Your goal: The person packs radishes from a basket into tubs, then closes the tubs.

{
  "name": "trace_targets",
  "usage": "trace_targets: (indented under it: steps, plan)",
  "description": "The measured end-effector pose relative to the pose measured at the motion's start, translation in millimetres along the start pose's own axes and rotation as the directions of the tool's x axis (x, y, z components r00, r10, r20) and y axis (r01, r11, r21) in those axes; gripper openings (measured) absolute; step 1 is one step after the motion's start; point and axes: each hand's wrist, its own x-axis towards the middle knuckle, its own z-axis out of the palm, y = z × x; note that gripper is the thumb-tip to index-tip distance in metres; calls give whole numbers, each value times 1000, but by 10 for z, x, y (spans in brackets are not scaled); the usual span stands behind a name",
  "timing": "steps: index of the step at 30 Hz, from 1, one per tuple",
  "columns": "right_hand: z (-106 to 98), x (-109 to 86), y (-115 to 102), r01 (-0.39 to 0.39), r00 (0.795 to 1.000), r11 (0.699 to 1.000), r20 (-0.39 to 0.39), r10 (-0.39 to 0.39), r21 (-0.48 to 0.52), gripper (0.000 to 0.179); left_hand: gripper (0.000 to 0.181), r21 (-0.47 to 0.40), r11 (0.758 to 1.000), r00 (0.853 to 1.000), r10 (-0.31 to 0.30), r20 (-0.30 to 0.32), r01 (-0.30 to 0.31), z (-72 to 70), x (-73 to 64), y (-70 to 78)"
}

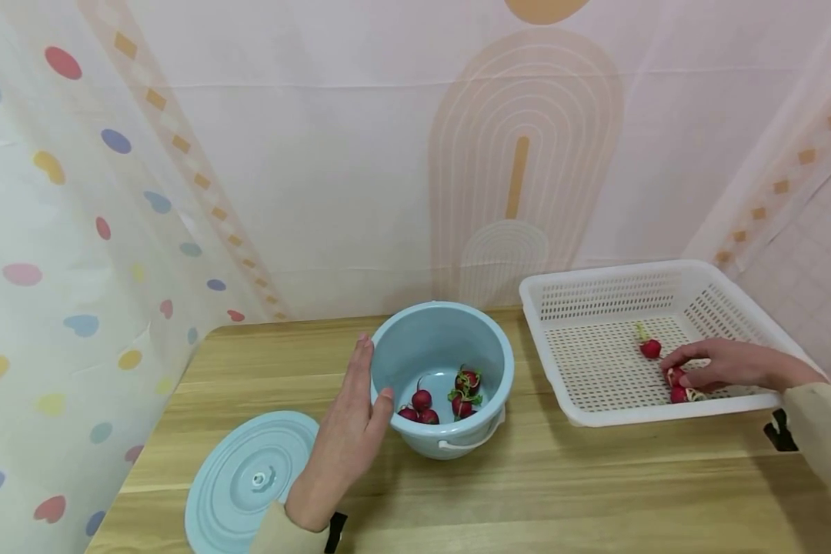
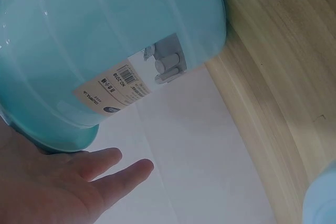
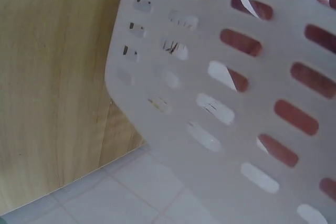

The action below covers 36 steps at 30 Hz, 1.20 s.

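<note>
My left hand (image 1: 346,431) rests with straight fingers against the left rim of a light blue bucket (image 1: 438,331). Inside the bucket lie several red radishes (image 1: 422,399), some with green leaf stubs. In the left wrist view, the fingers touch the rim above the bucket's label (image 2: 121,85). My right hand (image 1: 730,365) reaches into a white plastic basket (image 1: 665,419) and pinches a radish (image 1: 675,376) between thumb and fingers. Another radish (image 1: 679,395) lies right below it, and one (image 1: 650,348) sits farther left. The right wrist view shows mostly the slotted basket wall (image 3: 173,124).
A round light blue lid (image 1: 242,469) lies on the wooden table (image 1: 512,500), left of the bucket and partly behind my left wrist. The bucket's white handle (image 1: 481,440) hangs down in front. A patterned curtain (image 1: 332,154) stands behind the table.
</note>
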Motion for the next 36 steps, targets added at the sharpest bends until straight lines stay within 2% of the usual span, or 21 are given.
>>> trace_targets:
  steps: [3,9,11,17,25,36]
  plan:
    - [12,8,-16,-18,1000,999,-18,18,-37,31,70,-3,1000,1000,-1,-1,1,-4,-5,2]
    - [-6,-14,-12,19,995,988,-93,-34,-153,27,70,-5,1000,1000,4,-7,-4,-3,-10,8]
    - [-19,-41,-24,8,992,984,-124,-31,-179,28,70,-7,1000,1000,1,-3,-1,-4,-13,14]
    - [-50,-124,-117,10,986,996,-165,-24,-88,32,71,-12,1000,1000,-13,9,14,-16,-17,34]
    - [-7,-184,-335,-18,964,993,-265,-15,-120,38,71,-9,1000,1000,-6,1,6,-23,-14,41]
    - [112,-217,-583,22,929,999,-367,-38,-48,37,72,-12,1000,1000,-14,12,14,-32,-19,42]
